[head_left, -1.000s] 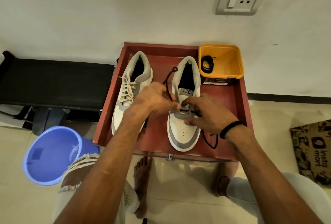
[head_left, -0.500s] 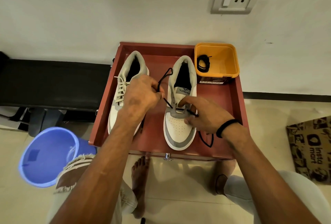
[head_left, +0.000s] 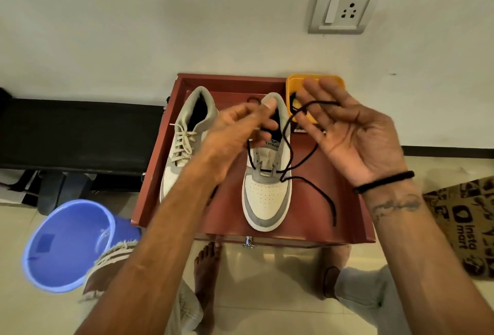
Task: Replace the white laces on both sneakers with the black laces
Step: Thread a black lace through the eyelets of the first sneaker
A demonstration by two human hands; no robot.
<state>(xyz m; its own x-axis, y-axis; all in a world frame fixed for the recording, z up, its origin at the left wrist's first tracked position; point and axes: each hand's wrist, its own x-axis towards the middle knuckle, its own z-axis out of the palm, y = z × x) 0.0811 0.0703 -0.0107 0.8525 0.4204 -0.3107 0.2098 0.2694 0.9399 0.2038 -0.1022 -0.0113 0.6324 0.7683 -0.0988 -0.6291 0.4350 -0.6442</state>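
Observation:
Two white-and-grey sneakers lie in a red tray (head_left: 350, 209). The left sneaker (head_left: 171, 174) carries white laces (head_left: 183, 142). The right sneaker (head_left: 267, 198) has a black lace (head_left: 331, 209) threaded through its lowest eyelets. My left hand (head_left: 238, 128) is raised above that shoe and pinches the lace's left strand. My right hand (head_left: 355, 134) is held up palm-open with straight fingers, and the right strand is draped across them. The strand's loose tail lies on the tray. A second black lace (head_left: 294, 102) sits coiled in a yellow tub (head_left: 315, 79), partly behind my right fingers.
A blue bucket (head_left: 66, 243) stands on the floor at the left, by my knee. A black bench (head_left: 80, 131) runs along the wall behind it. A brown paper bag (head_left: 465, 225) lies at the right. My bare feet are under the tray's front edge.
Both hands rose off the right sneaker's lowest eyelets, drawing the black lace up. My right hand opened and moved right toward the yellow tub. The lace's tail slid across the tray.

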